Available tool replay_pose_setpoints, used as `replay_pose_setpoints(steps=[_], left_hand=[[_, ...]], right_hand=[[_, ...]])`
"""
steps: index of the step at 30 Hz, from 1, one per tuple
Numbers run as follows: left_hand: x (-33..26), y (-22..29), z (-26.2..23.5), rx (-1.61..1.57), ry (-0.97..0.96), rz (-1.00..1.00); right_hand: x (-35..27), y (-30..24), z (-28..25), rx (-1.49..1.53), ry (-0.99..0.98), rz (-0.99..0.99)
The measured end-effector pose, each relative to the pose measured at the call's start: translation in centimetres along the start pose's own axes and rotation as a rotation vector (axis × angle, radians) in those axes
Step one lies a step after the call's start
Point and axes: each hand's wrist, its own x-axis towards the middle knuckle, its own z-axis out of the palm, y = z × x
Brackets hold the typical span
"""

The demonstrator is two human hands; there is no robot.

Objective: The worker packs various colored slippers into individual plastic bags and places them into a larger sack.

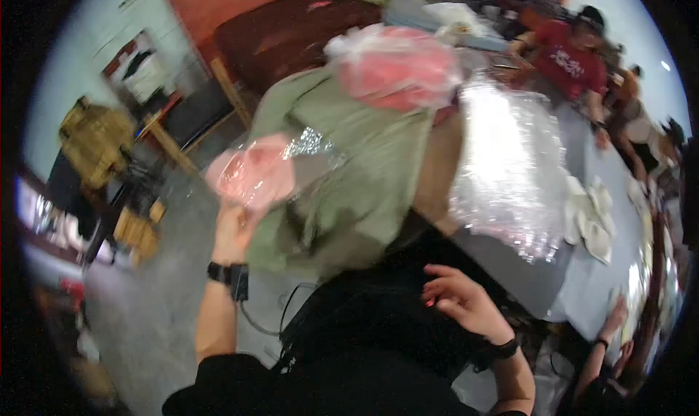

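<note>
My left hand (pixel 234 230) is closed on the near edge of a pink folded cloth item in a clear plastic bag (pixel 255 174), raised beside a large olive-green fabric sheet (pixel 371 168). The bag's far end is crinkled and shiny. My right hand (pixel 466 301) hovers in front of my body with its fingers apart and slightly curled, holding nothing I can see. A small red spot shows at a fingertip; blur hides what it is. Beyond the green fabric lies a larger clear bag of pink items (pixel 397 66). A stack of clear plastic bags (pixel 510 168) lies nearest my right hand.
White pieces (pixel 593 219) lie on the grey table (pixel 539 277) to the right. A person in a red shirt (pixel 571 63) stands across the table, and a co-worker's hands (pixel 615 325) are at lower right. A wooden-legged bench (pixel 193 117) stands at left.
</note>
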Motion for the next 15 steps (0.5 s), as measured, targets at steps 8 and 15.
replay_pose_setpoints(steps=[8, 15], left_hand=[[7.7, 1.0, 17.4, -0.562, -0.544, -0.145], [13.0, 1.4, 36.5, -0.465, -1.136, -0.138]], right_hand=[[-2.4, 7.4, 0.9, -0.160, 0.070, 0.014], [-5.0, 8.9, 0.9, -0.138, 0.262, -0.029]])
